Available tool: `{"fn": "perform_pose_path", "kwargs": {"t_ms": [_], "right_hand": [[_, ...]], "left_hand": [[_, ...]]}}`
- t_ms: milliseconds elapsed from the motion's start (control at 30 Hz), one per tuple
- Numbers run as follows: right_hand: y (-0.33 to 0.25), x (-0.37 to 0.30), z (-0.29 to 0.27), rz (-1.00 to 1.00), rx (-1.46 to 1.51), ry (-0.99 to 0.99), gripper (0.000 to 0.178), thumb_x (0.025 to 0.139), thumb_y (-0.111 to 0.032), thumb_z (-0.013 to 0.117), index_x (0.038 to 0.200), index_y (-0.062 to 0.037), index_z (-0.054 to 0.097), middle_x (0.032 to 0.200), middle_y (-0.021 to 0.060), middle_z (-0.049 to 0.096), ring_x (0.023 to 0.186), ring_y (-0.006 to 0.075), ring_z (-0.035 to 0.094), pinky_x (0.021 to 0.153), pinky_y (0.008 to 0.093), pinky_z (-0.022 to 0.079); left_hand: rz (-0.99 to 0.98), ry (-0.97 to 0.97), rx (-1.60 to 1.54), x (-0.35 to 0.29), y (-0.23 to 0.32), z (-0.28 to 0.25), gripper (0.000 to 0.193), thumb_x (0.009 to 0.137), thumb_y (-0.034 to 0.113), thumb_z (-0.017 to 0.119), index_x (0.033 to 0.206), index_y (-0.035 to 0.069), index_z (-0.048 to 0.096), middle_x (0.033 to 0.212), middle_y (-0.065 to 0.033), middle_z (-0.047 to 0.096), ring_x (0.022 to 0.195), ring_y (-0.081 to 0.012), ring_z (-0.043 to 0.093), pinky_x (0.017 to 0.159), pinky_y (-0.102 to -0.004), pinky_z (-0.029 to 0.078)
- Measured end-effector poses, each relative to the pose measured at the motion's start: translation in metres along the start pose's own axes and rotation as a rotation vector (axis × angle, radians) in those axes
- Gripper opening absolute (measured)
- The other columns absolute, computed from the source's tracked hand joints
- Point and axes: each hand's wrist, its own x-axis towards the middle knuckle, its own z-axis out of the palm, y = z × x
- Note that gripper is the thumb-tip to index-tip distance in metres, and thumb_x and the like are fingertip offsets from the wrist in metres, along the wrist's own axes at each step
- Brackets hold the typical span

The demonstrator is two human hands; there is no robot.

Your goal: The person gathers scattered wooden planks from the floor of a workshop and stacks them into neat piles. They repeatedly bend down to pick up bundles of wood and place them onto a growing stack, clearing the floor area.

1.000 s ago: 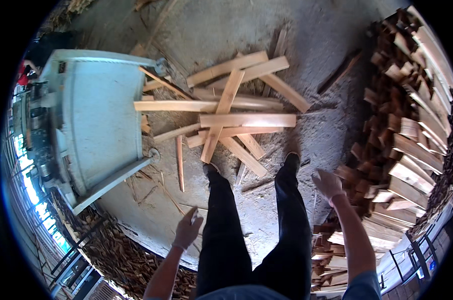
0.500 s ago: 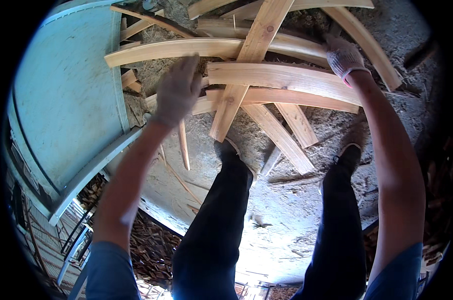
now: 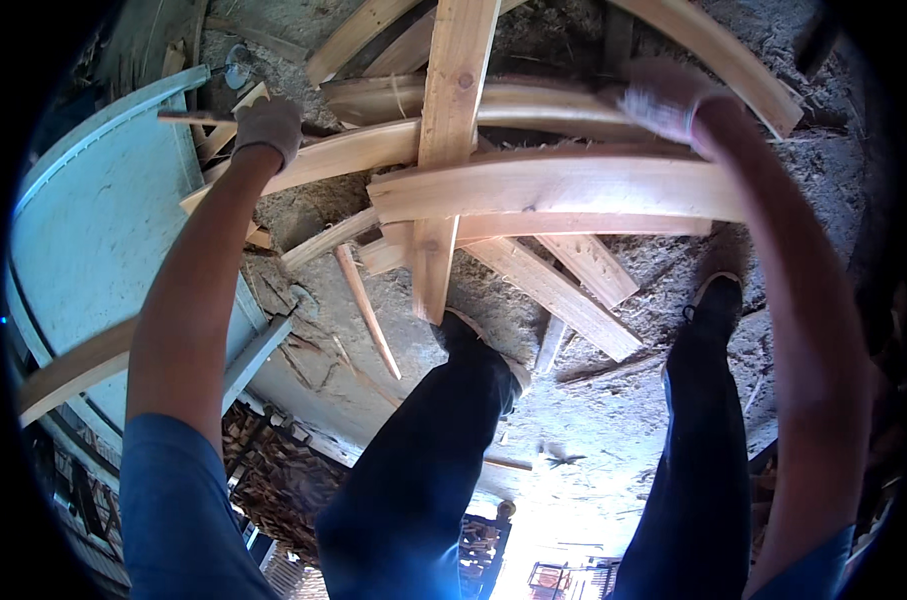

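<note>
My left hand (image 3: 270, 130), in a pale knit glove, is at the far left with its fingers closed over a narrow dark-edged wooden plank (image 3: 185, 118). At the far right my gloved right hand (image 3: 663, 98), smeared by motion, is at the end of a curved plank (image 3: 553, 104); its fingers cannot be made out. A straight knotted board (image 3: 455, 85) lies across the curved planks, passing under a broad pale plank (image 3: 563, 187) nearer me. Another curved plank (image 3: 353, 152) runs leftward beneath the knotted board.
A light-blue metal panel (image 3: 103, 220) stands at the left, with a plank (image 3: 78, 370) behind my left forearm. More boards (image 3: 558, 300) lie on the dusty floor (image 3: 593, 420) near my feet. A long curved plank (image 3: 718, 55) is at the far right. Piled wood scraps (image 3: 283, 480) sit lower left.
My left hand has moved from above the planks to the far left and closed over the narrow plank. My right hand stays at the far right, now blurred. The view has shifted.
</note>
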Motion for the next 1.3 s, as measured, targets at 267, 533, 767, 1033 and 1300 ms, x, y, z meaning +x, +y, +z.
{"fn": "perform_pose_path", "kwargs": {"t_ms": [267,533,767,1033,1300], "right_hand": [[0.002,-0.086,0.025,0.011,-0.080,0.437,0.044,0.103,-0.047,0.056,0.103,-0.0055,0.071,0.093,0.0174,0.074,0.092,0.0356,0.073,0.085,0.0492,0.057],[-0.016,-0.230,0.048,0.394,0.374,0.329,0.044,0.100,-0.045,0.060,0.090,-0.0047,0.074,0.087,0.0237,0.071,0.082,0.0416,0.070,0.075,0.0510,0.054],[-0.041,-0.365,0.112,0.614,1.196,0.253,0.048,0.095,-0.045,0.071,0.100,0.0023,0.072,0.079,0.0123,0.068,0.075,0.0188,0.061,0.070,0.0381,0.050],[-0.068,-0.467,0.145,0.516,1.351,0.329,0.055,0.096,-0.053,0.071,0.089,0.0010,0.062,0.073,0.0018,0.055,0.072,0.0105,0.049,0.063,0.0325,0.044],[-0.137,-0.479,0.157,0.395,1.011,0.155,0.045,0.091,-0.039,0.079,0.101,0.0016,0.065,0.075,0.0098,0.069,0.067,0.0160,0.068,0.063,0.0331,0.054]], "left_hand": [[0.070,0.101,-0.045,-0.062,0.011,0.034,0.015,0.093,0.017,0.059,0.098,0.014,0.073,0.092,-0.0087,0.073,0.099,-0.0311,0.069,0.087,-0.0482,0.050],[0.022,0.276,-0.071,-0.167,0.023,-0.023,0.012,0.092,0.018,0.059,0.096,0.017,0.070,0.087,-0.0054,0.071,0.093,-0.0272,0.070,0.078,-0.0448,0.053],[-0.128,0.170,-0.334,-0.208,0.057,-0.072,0.010,0.088,0.018,0.065,0.085,0.014,0.073,0.085,-0.0104,0.075,0.089,-0.0325,0.074,0.078,-0.0488,0.054],[-0.175,0.075,-0.966,-0.258,0.112,-0.168,0.029,0.102,0.029,0.056,0.112,0.003,0.063,0.095,-0.0179,0.074,0.089,-0.0322,0.075,0.081,-0.0455,0.059],[-0.064,-0.292,-2.615,-0.373,0.247,-0.199,0.066,0.090,0.050,0.076,0.126,-0.001,0.053,0.106,-0.0059,0.061,0.097,-0.0144,0.059,0.084,-0.0272,0.052]]}}
